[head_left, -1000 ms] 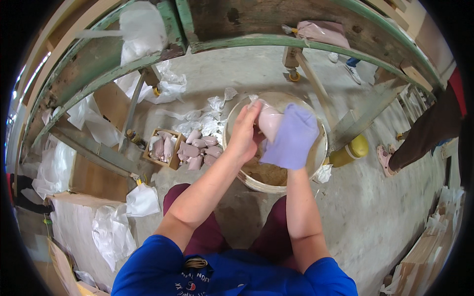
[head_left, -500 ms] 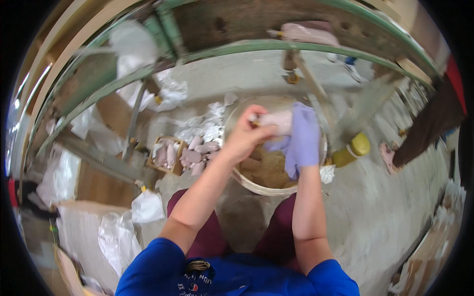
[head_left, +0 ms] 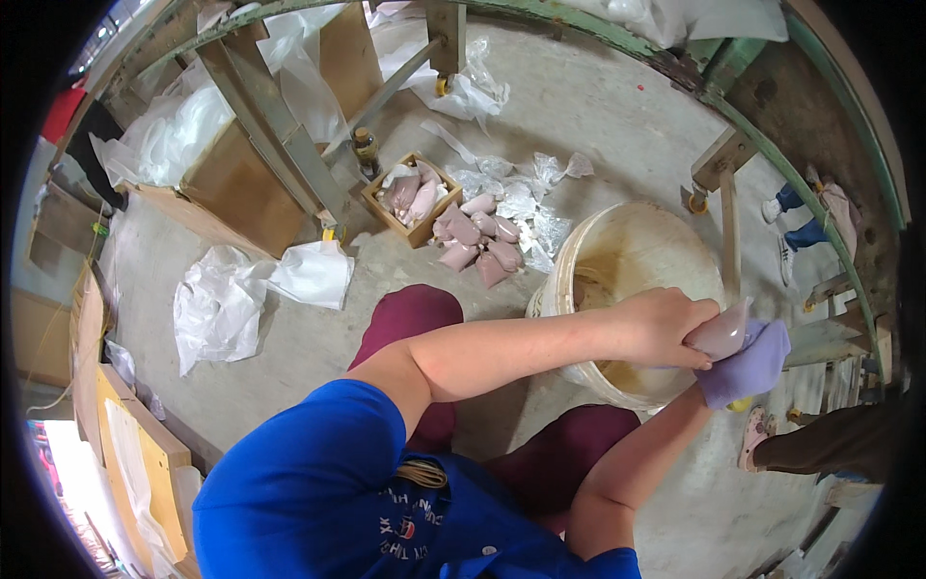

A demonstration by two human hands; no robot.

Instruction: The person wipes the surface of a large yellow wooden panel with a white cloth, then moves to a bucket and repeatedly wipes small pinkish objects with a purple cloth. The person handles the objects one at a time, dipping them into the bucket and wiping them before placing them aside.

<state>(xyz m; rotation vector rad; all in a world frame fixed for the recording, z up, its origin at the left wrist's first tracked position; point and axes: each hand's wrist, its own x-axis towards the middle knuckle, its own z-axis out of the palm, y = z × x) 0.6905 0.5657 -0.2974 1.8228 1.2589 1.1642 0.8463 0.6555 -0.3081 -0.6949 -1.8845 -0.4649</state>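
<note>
My left hand (head_left: 666, 326) reaches across to the right, closed on a small clear plastic bag with pinkish contents (head_left: 721, 334). Against the bag's other side sits a lilac cloth (head_left: 748, 372), wrapped over my right hand (head_left: 712, 388) so that its fingers are hidden. Both hands are over the right rim of a large whitish bucket (head_left: 588, 227), whose inner wall is stained brown. On the floor left of the bucket lies a pile of similar filled bags (head_left: 482, 236). More of them fill a small wooden box (head_left: 405, 227).
A dark bottle (head_left: 366, 152) stands behind the box. Crumpled clear plastic (head_left: 535, 198) and white sheeting (head_left: 227, 299) lie on the floor. Cardboard boxes (head_left: 246, 188) and wheeled frame legs (head_left: 280, 145) stand left; a green frame (head_left: 772, 154) curves past the right. Another person's leg (head_left: 820, 444) is at right.
The view has swung left. My hands, with the bag and cloth, have gone from above the bucket's middle to its right rim. The left forearm now lies across the bucket.
</note>
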